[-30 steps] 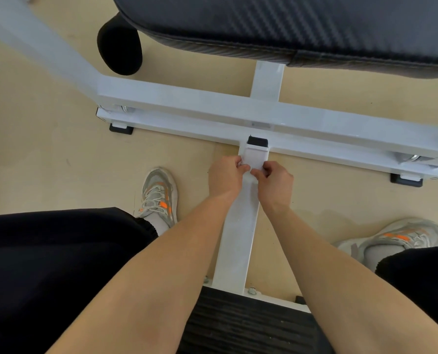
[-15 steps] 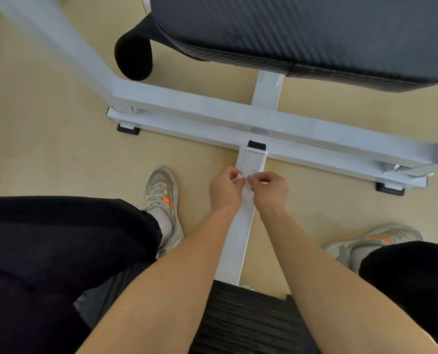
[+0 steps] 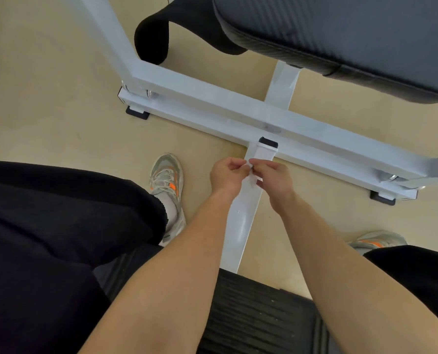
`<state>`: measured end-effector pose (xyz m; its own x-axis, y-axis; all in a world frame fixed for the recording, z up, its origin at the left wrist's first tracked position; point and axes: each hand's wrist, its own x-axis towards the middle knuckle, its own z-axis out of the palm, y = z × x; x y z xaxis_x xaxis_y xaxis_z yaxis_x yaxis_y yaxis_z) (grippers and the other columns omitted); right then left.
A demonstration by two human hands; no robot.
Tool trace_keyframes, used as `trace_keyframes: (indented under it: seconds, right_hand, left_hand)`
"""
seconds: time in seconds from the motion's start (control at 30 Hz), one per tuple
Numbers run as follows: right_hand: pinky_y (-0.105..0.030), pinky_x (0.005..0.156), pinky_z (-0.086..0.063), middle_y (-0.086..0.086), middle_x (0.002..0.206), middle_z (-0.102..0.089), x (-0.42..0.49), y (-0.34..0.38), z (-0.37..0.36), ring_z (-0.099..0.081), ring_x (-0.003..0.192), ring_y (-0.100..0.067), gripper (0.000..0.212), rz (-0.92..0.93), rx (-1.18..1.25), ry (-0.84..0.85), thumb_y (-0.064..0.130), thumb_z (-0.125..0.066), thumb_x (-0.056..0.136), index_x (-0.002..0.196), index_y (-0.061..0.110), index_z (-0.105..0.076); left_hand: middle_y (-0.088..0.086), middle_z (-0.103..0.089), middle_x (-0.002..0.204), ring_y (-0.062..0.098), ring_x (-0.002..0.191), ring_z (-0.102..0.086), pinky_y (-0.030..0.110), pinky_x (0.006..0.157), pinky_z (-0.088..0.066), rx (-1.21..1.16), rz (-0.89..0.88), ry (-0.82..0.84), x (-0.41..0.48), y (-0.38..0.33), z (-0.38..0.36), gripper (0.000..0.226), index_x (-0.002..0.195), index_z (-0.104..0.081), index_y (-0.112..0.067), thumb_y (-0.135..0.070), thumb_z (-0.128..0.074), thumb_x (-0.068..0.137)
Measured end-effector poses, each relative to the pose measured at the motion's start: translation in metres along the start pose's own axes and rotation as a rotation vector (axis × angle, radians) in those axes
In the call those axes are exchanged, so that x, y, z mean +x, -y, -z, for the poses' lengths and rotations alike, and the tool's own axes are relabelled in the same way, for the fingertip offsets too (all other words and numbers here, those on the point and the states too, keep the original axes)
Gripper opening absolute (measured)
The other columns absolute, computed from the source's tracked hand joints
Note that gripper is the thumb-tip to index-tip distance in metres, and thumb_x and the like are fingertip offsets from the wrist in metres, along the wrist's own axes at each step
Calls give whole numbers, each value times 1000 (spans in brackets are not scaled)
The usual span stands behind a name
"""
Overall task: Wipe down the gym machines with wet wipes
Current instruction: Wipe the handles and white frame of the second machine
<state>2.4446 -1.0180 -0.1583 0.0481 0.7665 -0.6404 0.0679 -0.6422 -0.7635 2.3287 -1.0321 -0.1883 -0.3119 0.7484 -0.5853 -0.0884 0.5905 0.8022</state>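
A white gym machine frame [image 3: 238, 108] lies on the floor, with a centre bar [image 3: 238, 226] running toward me and a black padded cushion [image 3: 340, 34] above it. My left hand [image 3: 226, 177] and my right hand [image 3: 276, 183] meet just above the centre bar. Both pinch a small white wet wipe [image 3: 251, 172] between fingertips. The wipe is crumpled and narrow, partly hidden by my fingers and hard to tell from the white bar beneath it.
A black foam roller [image 3: 152, 39] sticks out at the upper left. A ribbed black footplate [image 3: 258, 315] sits below my arms. My grey-and-orange shoes [image 3: 168, 185] [image 3: 376, 242] stand either side of the bar on the tan floor. Black rubber feet [image 3: 137, 114] cap the frame.
My hands drew back along the centre bar toward me and came closer together, bunching the wipe. The camera view swung, so the frame now sits more diagonally.
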Motion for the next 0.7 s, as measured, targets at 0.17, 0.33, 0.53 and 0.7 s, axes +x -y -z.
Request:
trace_keyframes:
  seconds: [0.17, 0.33, 0.53, 0.7]
  right_hand:
    - [-37, 90, -57, 9, 95, -74, 17, -7, 9, -69, 92, -14, 29, 25, -259, -182, 10, -52, 87, 96, 23, -76]
    - [-31, 74, -56, 4, 91, -73, 15, -17, 25, -70, 85, -16, 29, 10, -324, -341, 7, -47, 88, 91, 19, -73]
    - [-29, 73, -54, 3, 97, -73, 13, -26, 34, -69, 80, -13, 28, -41, -376, -326, 8, -47, 89, 91, 18, -73]
    - [-32, 74, -56, 4, 92, -72, 12, -22, 26, -70, 83, -15, 28, -24, -423, -269, 8, -47, 90, 90, 19, -73]
  left_hand:
    - [-8, -69, 92, 8, 87, -66, 12, 73, -48, 21, -5, -13, 25, -5, -15, 14, 95, -71, -18, -9, -73, 85]
    - [-2, -73, 103, 6, 89, -64, 14, 81, -47, 62, -165, 12, 45, -18, -36, 21, 112, -75, -12, -11, -59, 98]
    - [4, -74, 103, 13, 83, -57, 22, 74, -43, 265, -149, 29, 39, 20, -27, 29, 122, -72, -15, -12, -51, 102]
    - [-2, -71, 95, 8, 83, -57, 15, 75, -45, 179, -133, 24, 38, 4, -30, 27, 117, -74, -15, -11, -53, 101]
